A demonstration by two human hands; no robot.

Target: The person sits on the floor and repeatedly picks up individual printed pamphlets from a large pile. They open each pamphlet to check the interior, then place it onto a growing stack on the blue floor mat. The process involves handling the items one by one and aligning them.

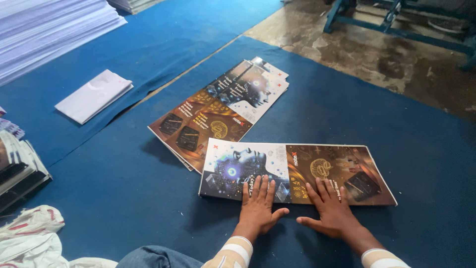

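- Two hands lie flat, fingers spread, on the near edge of a printed cover sheet (297, 171) on the blue mat (396, 124)
- The left hand (258, 206) presses the sheet's pale, blue-toned half; it grips nothing
- The right hand (331, 208) presses the brown half, just beside the left, also gripping nothing
- The sheet tops a thin stack, straight ahead of the person
- A second stack of covers (218, 111) lies fanned beyond it, touching its far left corner
- Folded white paper (94, 95) sits well apart to the left
- A white paper pile (49, 30) fills the far left corner
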